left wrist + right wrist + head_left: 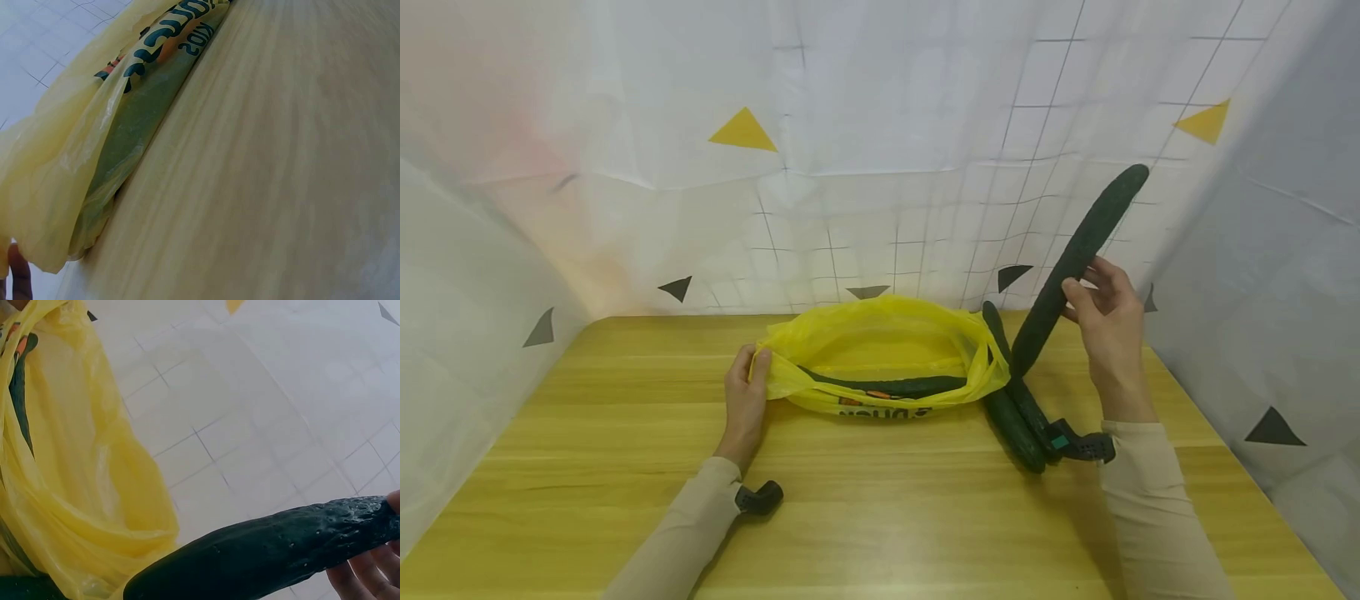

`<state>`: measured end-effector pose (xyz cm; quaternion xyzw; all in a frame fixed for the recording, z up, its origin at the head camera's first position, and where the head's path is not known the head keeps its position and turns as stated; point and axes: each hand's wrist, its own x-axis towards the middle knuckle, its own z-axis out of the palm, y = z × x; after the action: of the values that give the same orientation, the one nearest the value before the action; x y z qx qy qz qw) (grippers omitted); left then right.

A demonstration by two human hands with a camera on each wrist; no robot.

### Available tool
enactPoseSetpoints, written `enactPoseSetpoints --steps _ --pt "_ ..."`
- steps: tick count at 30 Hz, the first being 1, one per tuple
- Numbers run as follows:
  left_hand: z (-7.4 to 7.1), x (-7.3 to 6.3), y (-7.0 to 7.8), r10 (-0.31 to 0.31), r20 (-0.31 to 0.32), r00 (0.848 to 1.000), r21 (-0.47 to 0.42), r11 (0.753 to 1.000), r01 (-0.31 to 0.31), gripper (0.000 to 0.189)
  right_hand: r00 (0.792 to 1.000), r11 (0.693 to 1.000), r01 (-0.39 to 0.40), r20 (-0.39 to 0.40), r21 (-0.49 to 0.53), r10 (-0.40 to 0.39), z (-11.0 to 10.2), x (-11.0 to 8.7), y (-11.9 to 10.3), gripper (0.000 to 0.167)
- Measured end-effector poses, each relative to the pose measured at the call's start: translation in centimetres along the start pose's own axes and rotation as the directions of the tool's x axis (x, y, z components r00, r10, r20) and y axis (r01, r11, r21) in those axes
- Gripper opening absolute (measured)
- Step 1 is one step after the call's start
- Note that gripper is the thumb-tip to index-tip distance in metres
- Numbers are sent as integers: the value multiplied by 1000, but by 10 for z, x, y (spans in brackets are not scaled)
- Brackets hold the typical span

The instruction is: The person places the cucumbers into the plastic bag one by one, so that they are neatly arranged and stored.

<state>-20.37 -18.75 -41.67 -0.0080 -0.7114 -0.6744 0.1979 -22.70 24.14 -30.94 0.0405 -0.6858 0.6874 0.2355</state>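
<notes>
A yellow plastic bag (880, 329) with dark printing lies on the table, its mouth spread wide. My left hand (747, 404) grips the bag's left edge between thumb and fingers; only a fingertip (20, 275) shows in the left wrist view. Inside the bag is a long cucumber (917, 386), seen through the thin plastic in the left wrist view. My right hand (1108, 329) holds another dark green cucumber (1078, 246) near its middle, tilted up to the right. Its lower end is beside the bag's right rim, over two cucumbers (1017, 433) lying on the table.
The wood-grain table (880, 500) ends at a pale sheet wall (865, 200) behind the bag, with grid lines and yellow and black triangles. More sheeting hangs at both sides. Black wrist devices (762, 497) are worn on both sleeves.
</notes>
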Motion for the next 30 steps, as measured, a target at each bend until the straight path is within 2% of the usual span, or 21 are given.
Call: enactPoseSetpoints --steps 7,15,21,30 --pt "0 -1 2 -5 -3 1000 -7 1000 5 25 999 997 -5 33 80 2 4 -1 -1 54" --pt "0 0 1 8 2 1000 -26 1000 -8 25 998 985 21 50 174 -30 10 -2 -1 51" --pt "0 -1 2 1 6 1000 -23 1000 -1 26 996 978 34 76 206 -51 15 -4 -2 51" --pt "2 0 3 2 -4 1000 -24 1000 -2 26 996 966 32 71 255 -52 25 -8 -1 51"
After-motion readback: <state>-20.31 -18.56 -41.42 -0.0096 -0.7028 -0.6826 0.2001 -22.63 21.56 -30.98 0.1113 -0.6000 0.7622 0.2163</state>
